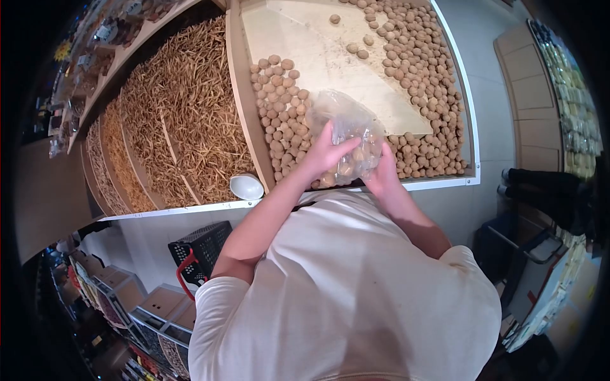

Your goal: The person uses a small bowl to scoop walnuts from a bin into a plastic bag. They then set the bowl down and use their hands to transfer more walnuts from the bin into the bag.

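A clear plastic bag (346, 114) with several walnuts in its lower part is held over the front of a wooden bin of walnuts (435, 82). My left hand (327, 152) grips the bag's left side, with the thumb and a finger showing on the plastic. On the bag's right side, my right hand (383, 173) is closed round the lower edge, its fingers partly hidden by the plastic. Loose walnuts (279, 101) lie to the left of the bag, close to my left hand.
Left of a wooden divider (244, 95) is a bin of brown dried strips (190, 82), with a white scoop (246, 187) at its front edge. A black basket (200, 254) with a red handle stands lower left. A person in dark clothes (546, 190) is at the right.
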Available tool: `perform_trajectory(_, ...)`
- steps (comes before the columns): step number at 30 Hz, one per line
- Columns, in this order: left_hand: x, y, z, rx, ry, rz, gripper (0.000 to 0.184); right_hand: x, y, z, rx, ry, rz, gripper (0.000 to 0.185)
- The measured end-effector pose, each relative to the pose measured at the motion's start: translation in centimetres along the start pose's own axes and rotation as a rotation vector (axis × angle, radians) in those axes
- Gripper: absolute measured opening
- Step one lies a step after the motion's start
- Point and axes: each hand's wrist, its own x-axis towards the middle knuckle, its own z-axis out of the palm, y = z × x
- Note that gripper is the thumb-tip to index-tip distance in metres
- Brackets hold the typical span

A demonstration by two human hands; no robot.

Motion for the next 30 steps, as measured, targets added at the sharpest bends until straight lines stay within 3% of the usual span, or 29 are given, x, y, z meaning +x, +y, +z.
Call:
perform_trajectory(5,0.2,4.5,0.8,0.038,0.003,0.146,0.065,0.4,-2.8,2.8,0.052,-0.09,-0.128,0.046)
perform_trajectory(7,0.9,5.1,0.7,0.094,-0.067,0.513,0.067,1.1,-3.6,2.9,0.065,-0.196,-0.183,0.044)
perform_trajectory(8,1.0,5.2,0.6,0.092,-0.064,0.516,0.067,1.5,-3.7,2.8,0.06,-0.198,-0.182,0.044)
perform_trajectory(11,1.2,5.2,0.2,0.065,-0.075,0.366,0.064,3.2,-3.4,2.0,0.059,-0.189,-0.172,0.044)
perform_trajectory(13,1.4,3.6,-0.4,-0.022,-0.032,0.148,0.059,4.4,-2.4,0.6,0.016,-0.192,-0.091,0.046)
perform_trajectory(18,1.2,-1.3,-1.8,-0.134,0.002,0.018,0.052,4.1,0.2,-0.8,-0.041,-0.169,-0.033,0.046)
perform_trajectory(30,-2.7,-2.2,-2.9,-0.475,0.053,-0.32,0.041,2.3,1.7,-1.5,-0.129,0.036,0.161,0.044)
